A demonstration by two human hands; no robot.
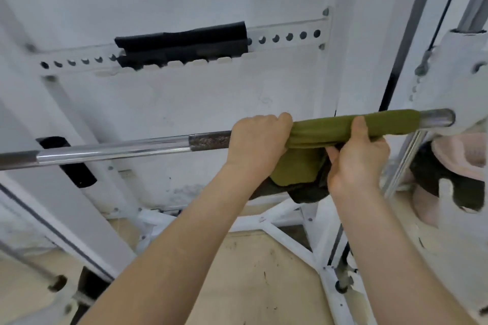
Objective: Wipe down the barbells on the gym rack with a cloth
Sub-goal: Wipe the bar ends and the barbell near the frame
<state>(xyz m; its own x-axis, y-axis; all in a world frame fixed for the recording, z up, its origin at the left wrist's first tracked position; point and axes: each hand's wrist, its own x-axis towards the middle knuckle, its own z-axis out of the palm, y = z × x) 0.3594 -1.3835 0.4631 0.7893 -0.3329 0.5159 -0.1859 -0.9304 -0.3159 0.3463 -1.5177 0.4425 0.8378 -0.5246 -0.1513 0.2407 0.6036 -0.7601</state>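
Left hand [257, 140]: fist wraps the barbell [113, 149] at the cloth's edge.
Right hand [356, 161]: grips the green cloth [390, 121] wound round the bar.

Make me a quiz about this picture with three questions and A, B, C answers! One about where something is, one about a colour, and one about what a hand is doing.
1. Where is the cloth?
A) folded on a chair
B) wrapped round the barbell near its right end
C) in a bucket

2. What colour is the cloth?
A) olive green
B) red
C) blue

3. What is the right hand doing?
A) hanging loose
B) waving in the air
C) gripping the cloth round the bar

Answers:
1 B, the cloth covers the bar just short of its shiny right tip.
2 A, it is plainly olive green.
3 C, its thumb lies over the cloth and its fingers curl beneath.
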